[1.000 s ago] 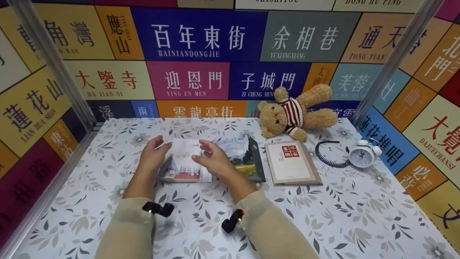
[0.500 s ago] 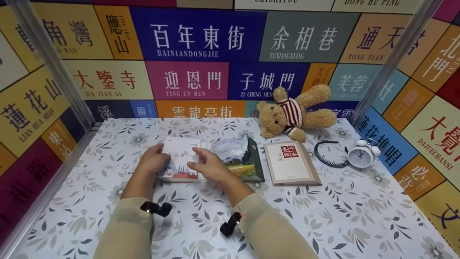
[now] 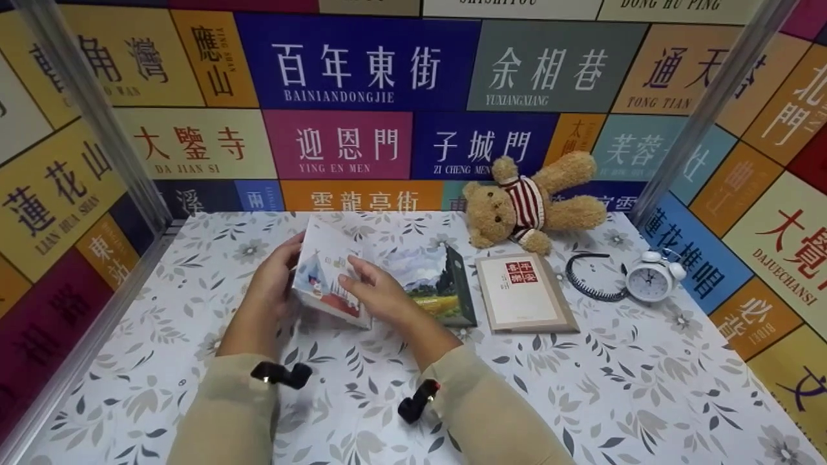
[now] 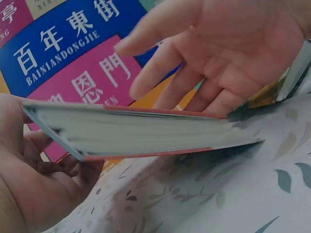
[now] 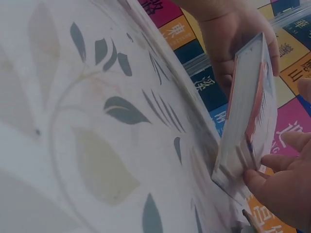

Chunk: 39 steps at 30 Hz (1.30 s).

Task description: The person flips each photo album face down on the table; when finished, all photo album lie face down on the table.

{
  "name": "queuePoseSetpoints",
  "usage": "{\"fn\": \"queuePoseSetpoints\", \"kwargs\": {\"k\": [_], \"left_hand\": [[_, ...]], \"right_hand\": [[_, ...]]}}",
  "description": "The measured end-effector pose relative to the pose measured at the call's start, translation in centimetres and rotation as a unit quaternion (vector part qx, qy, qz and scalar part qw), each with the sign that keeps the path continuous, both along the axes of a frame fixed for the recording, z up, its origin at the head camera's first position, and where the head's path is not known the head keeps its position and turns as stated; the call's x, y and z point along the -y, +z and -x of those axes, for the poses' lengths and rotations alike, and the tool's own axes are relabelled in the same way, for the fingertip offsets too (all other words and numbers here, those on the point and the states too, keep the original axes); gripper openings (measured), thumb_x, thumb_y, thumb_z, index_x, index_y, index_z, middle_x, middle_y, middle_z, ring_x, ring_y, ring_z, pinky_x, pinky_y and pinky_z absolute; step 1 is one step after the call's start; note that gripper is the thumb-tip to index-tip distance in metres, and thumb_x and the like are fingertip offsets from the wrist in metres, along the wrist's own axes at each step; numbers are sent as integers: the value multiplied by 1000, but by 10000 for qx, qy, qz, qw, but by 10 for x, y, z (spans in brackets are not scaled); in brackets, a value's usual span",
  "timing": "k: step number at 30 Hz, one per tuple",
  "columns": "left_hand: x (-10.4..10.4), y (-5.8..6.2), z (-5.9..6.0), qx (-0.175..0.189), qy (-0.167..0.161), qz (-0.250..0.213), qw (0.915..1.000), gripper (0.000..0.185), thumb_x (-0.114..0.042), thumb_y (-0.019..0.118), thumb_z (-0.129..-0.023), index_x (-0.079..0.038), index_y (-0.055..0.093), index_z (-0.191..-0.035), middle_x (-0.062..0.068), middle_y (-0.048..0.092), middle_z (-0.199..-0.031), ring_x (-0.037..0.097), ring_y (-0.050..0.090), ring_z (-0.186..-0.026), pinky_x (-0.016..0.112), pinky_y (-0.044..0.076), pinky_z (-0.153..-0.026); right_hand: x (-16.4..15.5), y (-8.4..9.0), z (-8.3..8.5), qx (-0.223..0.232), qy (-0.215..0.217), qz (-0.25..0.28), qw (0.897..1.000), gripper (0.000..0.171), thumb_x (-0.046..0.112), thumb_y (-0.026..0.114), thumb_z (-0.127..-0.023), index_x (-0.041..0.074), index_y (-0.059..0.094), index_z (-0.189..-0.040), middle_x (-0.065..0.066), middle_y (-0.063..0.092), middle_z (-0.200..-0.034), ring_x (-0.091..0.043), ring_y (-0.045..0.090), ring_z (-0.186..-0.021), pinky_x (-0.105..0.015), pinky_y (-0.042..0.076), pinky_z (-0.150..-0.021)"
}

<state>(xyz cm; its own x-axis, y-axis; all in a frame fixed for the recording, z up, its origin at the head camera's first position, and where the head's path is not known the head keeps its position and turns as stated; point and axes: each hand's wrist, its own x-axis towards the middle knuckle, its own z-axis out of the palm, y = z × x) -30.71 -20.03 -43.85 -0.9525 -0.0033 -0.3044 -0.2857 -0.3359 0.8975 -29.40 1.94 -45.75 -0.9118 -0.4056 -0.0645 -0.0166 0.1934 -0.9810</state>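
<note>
Head view. Left hand [image 3: 274, 284]: grips the left edge of a white-covered book [image 3: 326, 281], fingers curled behind it. The book is tilted, its left side raised off the floral tablecloth [image 3: 581, 387], its lower right corner down near the cloth. Right hand [image 3: 375, 294]: lies against the book's right side, fingers loosely bent over the cover, thumb towards the lower edge. Landscape-cover book [image 3: 433, 284]: flat on the cloth, just beside the white-covered book on its right, partly overlapped by it. Beige book with a red label [image 3: 524, 294]: flat, right of the landscape-cover book, a narrow gap between them. Teddy bear [image 3: 533, 200]: on its side at the back edge, against the wall of coloured street-name panels [image 3: 362, 64]. Black coiled band [image 3: 591, 278] and white alarm clock [image 3: 651, 276]: far right, touching each other. Both forearms in beige sleeves, a small black camera on each wrist.

Left wrist view. Book [image 4: 141, 128] seen edge-on, page block showing, near end lifted clear of the cloth. Left hand [image 4: 34, 179] holds it from below and behind; right hand [image 4: 218, 58] is spread above the far end, fingers extended.

Right wrist view. Book [image 5: 248, 116] stands steeply on its lower corner. Left hand [image 5: 233, 43] clasps the upper end; right hand's fingertips [image 5: 257, 177] pinch the lower edge.
</note>
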Motion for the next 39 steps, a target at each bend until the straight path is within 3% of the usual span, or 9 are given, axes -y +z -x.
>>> {"fn": "queuePoseSetpoints", "kwargs": {"k": [5,12,15,19,24,28,34,39], "left_hand": [[-11,3,-4,-587,-247,411,9971,53,-33,41,-115,-31,37,-168,6,48,-165,15,53,-136,27,45,-114],[-29,9,-10,-937,-561,656,9918,55,-41,49,-113,-32,40,-166,0,36,-175,31,40,-159,50,31,-132],[-37,12,-13,-1091,-723,1042,9859,56,-43,52,-111,-35,42,-165,-4,32,-177,30,35,-162,54,28,-134],[-45,14,-15,-1317,-760,1517,9766,59,-38,54,-110,-31,40,-167,-2,32,-177,24,31,-164,52,27,-135],[-48,12,-14,-1190,-702,1785,9742,70,-37,63,-106,-26,35,-169,-2,28,-179,23,30,-165,46,30,-134],[-48,10,-13,-1147,-736,1750,9751,75,-34,68,-104,-24,32,-170,-3,25,-180,23,31,-164,43,35,-131],[-40,5,-6,-632,-691,1386,9859,63,-35,55,-110,-26,35,-169,0,31,-178,24,35,-162,44,37,-130],[-37,-1,-4,-449,-744,1392,9864,56,-41,50,-112,-31,40,-167,3,42,-172,27,44,-157,45,41,-126]], "right_hand": [[-2,13,-4,71,50,49,10000,67,48,64,-106,27,42,-166,-9,38,-174,-28,34,-164,-46,28,-135],[-7,28,-7,45,101,550,9984,64,44,61,-108,31,40,-166,-11,42,-172,-31,43,-158,-54,41,-127],[-10,32,-8,131,210,898,9956,65,40,61,-109,30,36,-168,-11,43,-171,-30,46,-156,-54,46,-123],[-14,34,-8,325,217,1241,9915,68,36,64,-108,31,33,-169,-11,46,-168,-30,51,-152,-52,51,-119],[-17,32,-5,491,74,1537,9869,71,26,66,-105,31,34,-169,-11,42,-170,-31,56,-148,-52,52,-118],[-18,28,-4,333,-45,1560,9872,74,20,66,-101,32,36,-168,-8,40,-172,-30,59,-143,-52,52,-118],[-17,25,-1,392,-171,1550,9870,79,11,63,-97,29,36,-168,-7,38,-173,-29,56,-144,-55,49,-121],[-16,22,1,429,-206,1410,9889,75,17,71,-101,31,38,-167,-3,36,-174,-27,61,-139,-43,58,-111]]}}
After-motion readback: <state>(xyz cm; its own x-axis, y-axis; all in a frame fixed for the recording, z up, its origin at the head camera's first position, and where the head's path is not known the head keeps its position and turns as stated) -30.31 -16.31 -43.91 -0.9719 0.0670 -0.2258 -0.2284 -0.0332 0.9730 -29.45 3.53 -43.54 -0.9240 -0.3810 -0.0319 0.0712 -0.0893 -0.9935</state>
